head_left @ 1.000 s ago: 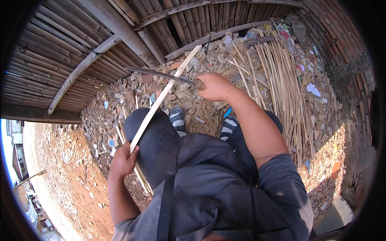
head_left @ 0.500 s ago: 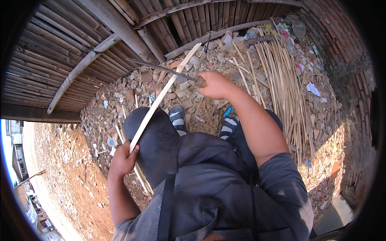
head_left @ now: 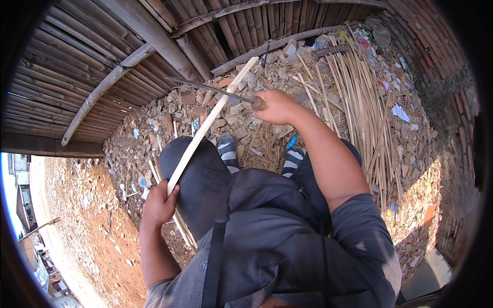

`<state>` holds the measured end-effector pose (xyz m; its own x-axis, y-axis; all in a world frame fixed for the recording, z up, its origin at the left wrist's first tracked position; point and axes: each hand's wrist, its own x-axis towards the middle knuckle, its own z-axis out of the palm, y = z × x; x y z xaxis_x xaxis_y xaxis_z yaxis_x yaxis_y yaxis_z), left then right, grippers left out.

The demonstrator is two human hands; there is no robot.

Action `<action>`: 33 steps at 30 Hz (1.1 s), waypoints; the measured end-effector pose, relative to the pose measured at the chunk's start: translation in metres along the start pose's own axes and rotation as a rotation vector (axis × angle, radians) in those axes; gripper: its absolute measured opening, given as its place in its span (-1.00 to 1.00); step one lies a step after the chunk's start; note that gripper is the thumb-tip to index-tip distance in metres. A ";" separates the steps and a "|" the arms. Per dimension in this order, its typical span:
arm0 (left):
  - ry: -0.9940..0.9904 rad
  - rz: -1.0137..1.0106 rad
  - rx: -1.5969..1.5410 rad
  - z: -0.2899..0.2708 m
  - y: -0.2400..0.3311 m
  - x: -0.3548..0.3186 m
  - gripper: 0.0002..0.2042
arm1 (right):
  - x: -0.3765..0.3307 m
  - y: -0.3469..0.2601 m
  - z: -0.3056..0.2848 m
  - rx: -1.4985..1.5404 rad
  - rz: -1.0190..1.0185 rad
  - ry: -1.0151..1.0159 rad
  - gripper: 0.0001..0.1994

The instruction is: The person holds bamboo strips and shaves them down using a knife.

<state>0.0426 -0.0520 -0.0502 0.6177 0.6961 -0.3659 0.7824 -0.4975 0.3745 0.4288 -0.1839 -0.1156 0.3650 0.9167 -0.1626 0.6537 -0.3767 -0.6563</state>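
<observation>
My left hand point(head_left: 160, 203) is closed around the lower end of a long pale bamboo strip point(head_left: 201, 134), beside my left knee. The strip slants up and away to the right across that knee. In my right hand point(head_left: 277, 107) is the wooden handle of a long-bladed knife point(head_left: 218, 91). Its dark, narrow blade points left and crosses the strip near the far end; whether the edge bites into the wood I cannot tell. Several more pale strips point(head_left: 186, 231) lie beside my left leg, partly hidden by it.
A large pile of split bamboo strips point(head_left: 362, 113) lies on the right. Rubble and dry scraps point(head_left: 246, 123) cover the ground around my sandalled feet. A bamboo slat wall point(head_left: 77, 77) rises ahead and left, a brick wall point(head_left: 426, 51) on the right. Sunlit bare earth point(head_left: 97, 231) stretches left.
My right hand has turned slightly, showing more of the knife handle. The blade has shifted a little to the right along with it. My left hand and the strip have barely moved.
</observation>
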 end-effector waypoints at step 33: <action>0.036 0.034 -0.052 0.006 -0.005 -0.001 -0.70 | -0.015 -0.036 -0.006 -0.144 0.039 -0.067 -0.51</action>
<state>0.0384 -0.0535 -0.0568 0.6398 0.6977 -0.3221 0.7555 -0.4943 0.4301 0.4041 -0.1848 -0.0850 0.3501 0.9062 -0.2373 0.7303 -0.4227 -0.5366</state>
